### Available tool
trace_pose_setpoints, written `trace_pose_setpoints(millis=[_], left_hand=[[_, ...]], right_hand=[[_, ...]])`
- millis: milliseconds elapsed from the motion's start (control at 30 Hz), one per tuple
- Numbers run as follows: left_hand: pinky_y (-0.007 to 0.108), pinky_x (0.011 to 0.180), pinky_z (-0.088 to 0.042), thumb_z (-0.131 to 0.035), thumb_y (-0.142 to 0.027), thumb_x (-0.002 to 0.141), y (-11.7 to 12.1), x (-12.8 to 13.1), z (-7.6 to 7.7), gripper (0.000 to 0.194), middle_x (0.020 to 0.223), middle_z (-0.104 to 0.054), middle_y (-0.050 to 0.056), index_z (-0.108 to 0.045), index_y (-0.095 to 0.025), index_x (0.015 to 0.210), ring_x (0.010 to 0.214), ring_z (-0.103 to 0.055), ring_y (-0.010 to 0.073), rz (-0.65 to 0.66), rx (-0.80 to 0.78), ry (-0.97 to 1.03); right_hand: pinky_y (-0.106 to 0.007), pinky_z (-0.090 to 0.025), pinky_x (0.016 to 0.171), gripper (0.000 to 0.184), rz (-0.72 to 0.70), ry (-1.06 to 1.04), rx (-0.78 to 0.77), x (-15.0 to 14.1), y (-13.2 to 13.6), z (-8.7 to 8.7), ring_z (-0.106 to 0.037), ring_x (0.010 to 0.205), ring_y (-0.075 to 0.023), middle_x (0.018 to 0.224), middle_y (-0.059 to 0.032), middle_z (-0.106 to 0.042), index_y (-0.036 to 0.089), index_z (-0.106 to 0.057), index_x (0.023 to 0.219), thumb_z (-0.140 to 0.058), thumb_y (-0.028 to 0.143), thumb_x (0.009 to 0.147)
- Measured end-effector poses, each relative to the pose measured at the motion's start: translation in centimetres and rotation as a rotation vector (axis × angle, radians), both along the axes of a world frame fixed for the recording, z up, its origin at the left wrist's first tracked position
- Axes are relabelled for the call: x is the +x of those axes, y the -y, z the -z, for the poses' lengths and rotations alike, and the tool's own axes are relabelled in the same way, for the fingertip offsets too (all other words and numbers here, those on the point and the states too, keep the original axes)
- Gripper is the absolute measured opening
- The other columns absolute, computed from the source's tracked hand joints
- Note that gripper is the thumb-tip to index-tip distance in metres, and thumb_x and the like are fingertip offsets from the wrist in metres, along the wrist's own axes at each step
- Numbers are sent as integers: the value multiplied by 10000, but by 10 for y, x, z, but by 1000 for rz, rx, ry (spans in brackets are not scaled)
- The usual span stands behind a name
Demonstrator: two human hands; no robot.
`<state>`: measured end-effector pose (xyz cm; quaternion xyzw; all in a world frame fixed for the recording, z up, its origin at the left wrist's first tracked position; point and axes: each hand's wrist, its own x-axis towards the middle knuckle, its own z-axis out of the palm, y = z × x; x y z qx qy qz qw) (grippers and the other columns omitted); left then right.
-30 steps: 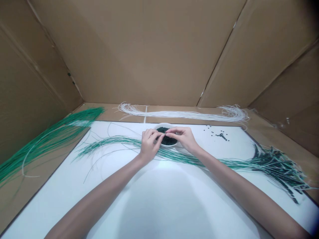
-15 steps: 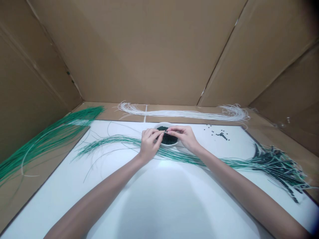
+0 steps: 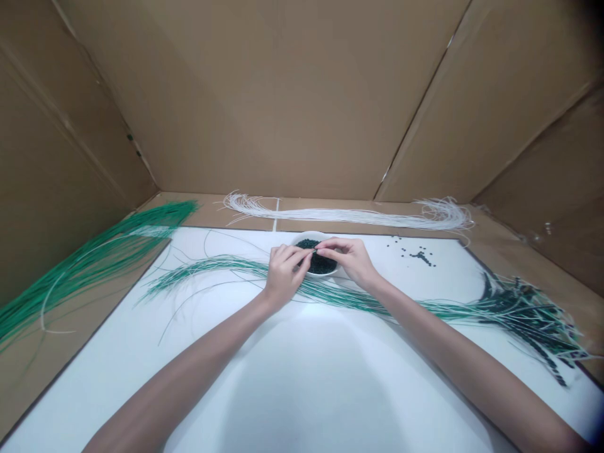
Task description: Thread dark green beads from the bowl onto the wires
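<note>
A small white bowl (image 3: 306, 238) of dark green beads stands at the far middle of the white board (image 3: 302, 371). My left hand (image 3: 283, 274) is at the bowl's left rim, fingers pinched together. My right hand (image 3: 348, 259) hovers over the bowl's right side, thumb and forefinger pinched. The two pinches meet above the beads; what they hold is too small to make out. A long bundle of green strands (image 3: 377, 302) lies across the board under both hands.
White strands (image 3: 349, 216) lie along the back edge. More green strands (image 3: 89, 258) fan out at the left on the cardboard. Loose dark beads (image 3: 418, 253) are scattered at the right of the bowl. Beaded strand ends (image 3: 533, 314) pile up at the far right. Cardboard walls enclose the space.
Both hands stay over the bowl. The fingertips have shifted slightly, and the right hand has dipped a little toward the beads.
</note>
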<state>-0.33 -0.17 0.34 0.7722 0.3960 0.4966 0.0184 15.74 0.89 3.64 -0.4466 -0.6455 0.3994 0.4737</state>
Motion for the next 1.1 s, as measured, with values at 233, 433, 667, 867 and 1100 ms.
trace_pose_setpoints(millis=[233,433,667,867,1100], left_hand=[[299,699,-336,-483,-213,816,0,0,0,147,764,-614,22,-610,-189,887,734,-483,137,2,11,-29],[302,711,-347,-491,-203,815,-2,-1,3,152,761,-619,23,-617,-189,899,746,-475,141,-6,15,-10],[278,690,-403,-528,-250,793,-4,0,5,236,708,-621,12,-579,-199,1017,700,-491,134,-6,7,76],[265,651,-432,-525,-264,792,-4,-2,5,192,705,-619,23,-607,-192,950,677,-505,132,71,-15,107],[274,659,-417,-541,-258,782,-6,0,7,147,671,-611,17,-642,-192,865,673,-486,130,82,-11,115]], right_hand=[[-278,-442,662,209,5,59,46,0,0,2,-572,685,-153,739,-48,-660,148,-660,728,-652,332,630],[-281,-435,672,214,-51,121,87,1,1,2,-574,706,-161,755,-55,-657,147,-660,740,-622,345,667],[-277,-429,671,183,-30,211,146,1,2,-1,-576,706,-164,754,-52,-651,158,-662,748,-576,316,713],[-249,-414,599,156,-33,350,208,2,2,-2,-533,616,-132,713,-37,-639,163,-644,705,-573,301,713],[-245,-412,623,161,-73,350,208,5,0,-7,-553,651,-136,717,-31,-641,166,-652,717,-571,305,723]])
